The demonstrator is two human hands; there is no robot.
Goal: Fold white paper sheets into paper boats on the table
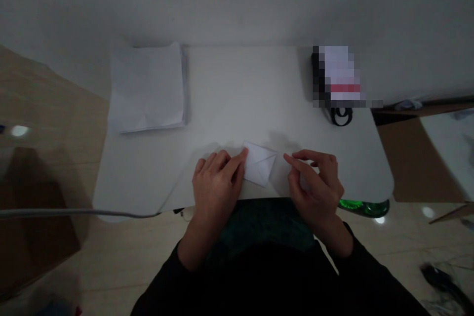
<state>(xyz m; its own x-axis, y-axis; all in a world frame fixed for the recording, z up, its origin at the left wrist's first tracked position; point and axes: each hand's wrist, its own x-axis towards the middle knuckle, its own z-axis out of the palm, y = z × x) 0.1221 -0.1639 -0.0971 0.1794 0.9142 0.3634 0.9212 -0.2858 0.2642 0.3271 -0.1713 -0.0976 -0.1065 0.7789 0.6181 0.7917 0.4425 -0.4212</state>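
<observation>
White table (pixel 240 94), seen from above, with two bare hands at work. The folded white paper (pixel 260 164) lies near the table's front edge, midway along it, its creased flaps uppermost. The left hand (pixel 215 182) touches the paper's left side, index fingertip on top; whether it pinches or merely presses cannot be told. The right hand (pixel 317 185), released and holding nothing visible, hovers over the table, its fingertips just beside the paper's right corner. A paper stack (pixel 148 89) occupies the table's rear left; a pixelated object (pixel 341 73), its rear right.
</observation>
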